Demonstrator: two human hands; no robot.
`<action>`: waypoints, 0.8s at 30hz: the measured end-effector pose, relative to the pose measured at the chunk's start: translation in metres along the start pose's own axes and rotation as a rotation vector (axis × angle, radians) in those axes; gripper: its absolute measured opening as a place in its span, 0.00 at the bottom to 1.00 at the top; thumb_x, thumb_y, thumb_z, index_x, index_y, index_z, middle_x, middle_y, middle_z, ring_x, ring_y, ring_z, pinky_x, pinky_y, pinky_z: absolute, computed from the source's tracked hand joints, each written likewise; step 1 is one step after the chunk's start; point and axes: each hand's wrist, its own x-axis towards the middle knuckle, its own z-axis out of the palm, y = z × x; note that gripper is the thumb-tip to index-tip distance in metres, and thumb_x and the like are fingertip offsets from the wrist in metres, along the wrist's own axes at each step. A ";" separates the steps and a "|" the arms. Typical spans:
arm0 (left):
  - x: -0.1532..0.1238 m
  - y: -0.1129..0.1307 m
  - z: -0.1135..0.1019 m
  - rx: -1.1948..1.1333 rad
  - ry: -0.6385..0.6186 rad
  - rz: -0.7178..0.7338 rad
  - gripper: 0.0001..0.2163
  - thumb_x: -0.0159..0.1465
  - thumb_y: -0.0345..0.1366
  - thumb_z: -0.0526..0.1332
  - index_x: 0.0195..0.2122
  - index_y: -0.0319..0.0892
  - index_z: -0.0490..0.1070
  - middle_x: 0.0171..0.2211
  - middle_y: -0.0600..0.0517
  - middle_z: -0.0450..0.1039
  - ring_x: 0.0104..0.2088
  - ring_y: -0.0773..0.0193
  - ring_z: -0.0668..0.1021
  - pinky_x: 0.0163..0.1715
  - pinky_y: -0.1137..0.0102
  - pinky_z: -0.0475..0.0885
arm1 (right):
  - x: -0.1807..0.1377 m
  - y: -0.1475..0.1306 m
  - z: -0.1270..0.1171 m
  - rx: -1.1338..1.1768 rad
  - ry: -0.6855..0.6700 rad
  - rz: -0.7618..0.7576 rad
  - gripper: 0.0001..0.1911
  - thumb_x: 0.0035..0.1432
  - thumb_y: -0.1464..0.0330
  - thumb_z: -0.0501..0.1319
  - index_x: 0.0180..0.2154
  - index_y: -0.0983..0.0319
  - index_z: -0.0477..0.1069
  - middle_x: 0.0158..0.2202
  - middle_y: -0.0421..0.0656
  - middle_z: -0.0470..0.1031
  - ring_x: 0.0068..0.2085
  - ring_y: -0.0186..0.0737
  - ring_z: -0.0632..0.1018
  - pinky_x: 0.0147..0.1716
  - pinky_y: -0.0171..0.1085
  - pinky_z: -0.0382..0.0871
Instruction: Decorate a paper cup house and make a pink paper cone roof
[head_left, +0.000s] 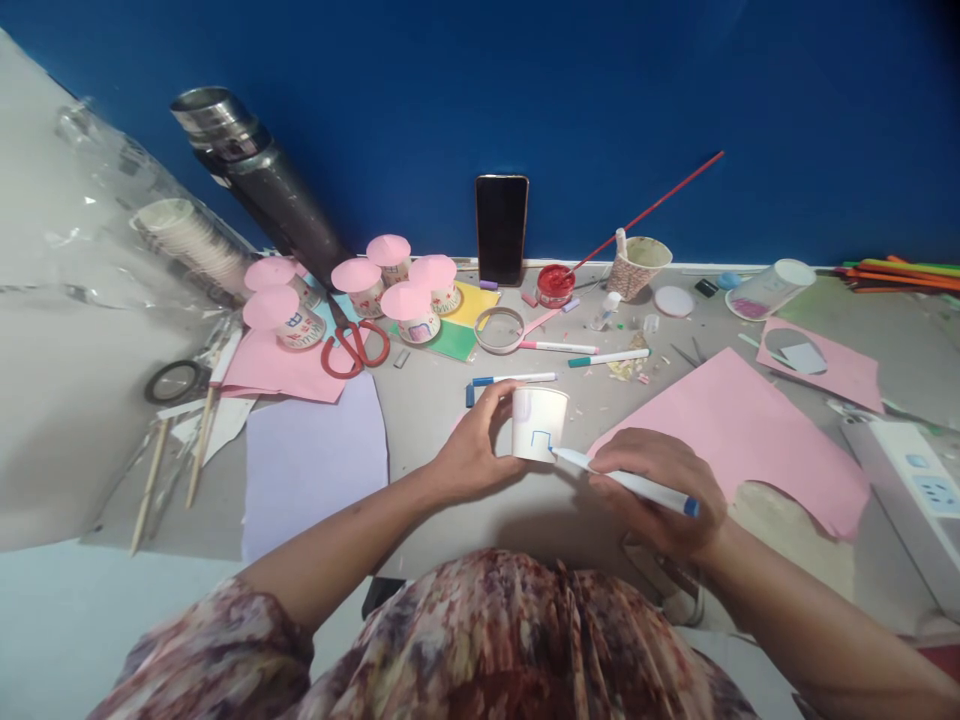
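My left hand (480,450) is closed around a small white paper cup (534,410), thumb below and fingers at the rim. A blue outline with square corners is drawn on the cup's side, beside a faint pale purple mark. In my right hand (660,480) is a white felt-tip marker (645,488) with a blue end, its tip touching the cup at the outline's lower right. Just beyond the cup lie a blue marker (517,379) and a blue cap (470,396). Pink paper (727,420) with a curved cutout lies beside my right hand.
Several decorated cups with pink cone tops (409,300) stand at the back left, near red-handled scissors (355,348) and a dark flask (262,180). A phone (502,230) leans on the blue wall. Purple paper (315,470) lies left, a power strip (911,480) right.
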 end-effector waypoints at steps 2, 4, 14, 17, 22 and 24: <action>0.000 0.000 0.000 0.001 -0.001 0.003 0.35 0.53 0.30 0.73 0.62 0.45 0.62 0.63 0.41 0.68 0.65 0.47 0.73 0.67 0.52 0.68 | 0.000 0.000 0.000 0.002 0.001 0.002 0.07 0.62 0.76 0.64 0.40 0.61 0.77 0.26 0.43 0.81 0.25 0.40 0.81 0.27 0.38 0.74; 0.000 0.000 0.000 -0.002 -0.007 0.008 0.35 0.54 0.30 0.72 0.62 0.45 0.61 0.63 0.41 0.68 0.65 0.47 0.73 0.67 0.51 0.67 | 0.000 -0.001 0.000 0.006 0.002 0.002 0.06 0.62 0.77 0.64 0.40 0.62 0.77 0.26 0.43 0.81 0.26 0.41 0.81 0.28 0.37 0.75; -0.001 -0.005 0.001 0.108 0.013 0.044 0.36 0.53 0.30 0.72 0.63 0.46 0.61 0.62 0.42 0.69 0.63 0.46 0.74 0.66 0.53 0.69 | -0.002 0.000 0.009 0.039 0.038 -0.049 0.10 0.61 0.77 0.67 0.44 0.61 0.77 0.28 0.42 0.82 0.26 0.42 0.82 0.29 0.39 0.77; -0.001 -0.003 0.001 0.159 0.009 0.061 0.37 0.53 0.29 0.72 0.63 0.45 0.61 0.62 0.41 0.69 0.63 0.45 0.74 0.66 0.52 0.70 | -0.004 0.001 0.010 0.052 0.045 -0.060 0.11 0.61 0.77 0.67 0.45 0.62 0.77 0.29 0.43 0.82 0.27 0.42 0.82 0.30 0.39 0.77; -0.001 -0.001 0.001 0.183 -0.004 0.083 0.36 0.54 0.30 0.73 0.62 0.43 0.61 0.62 0.39 0.69 0.63 0.45 0.75 0.65 0.53 0.71 | -0.006 0.003 0.011 0.050 0.034 -0.040 0.08 0.61 0.78 0.67 0.43 0.64 0.77 0.28 0.44 0.82 0.28 0.41 0.82 0.30 0.39 0.75; -0.001 -0.001 0.001 0.173 0.003 0.085 0.36 0.53 0.29 0.73 0.62 0.43 0.61 0.62 0.39 0.69 0.63 0.45 0.75 0.65 0.53 0.71 | -0.007 0.004 0.012 0.056 0.032 -0.041 0.08 0.61 0.78 0.67 0.42 0.64 0.77 0.28 0.44 0.81 0.28 0.41 0.81 0.30 0.38 0.75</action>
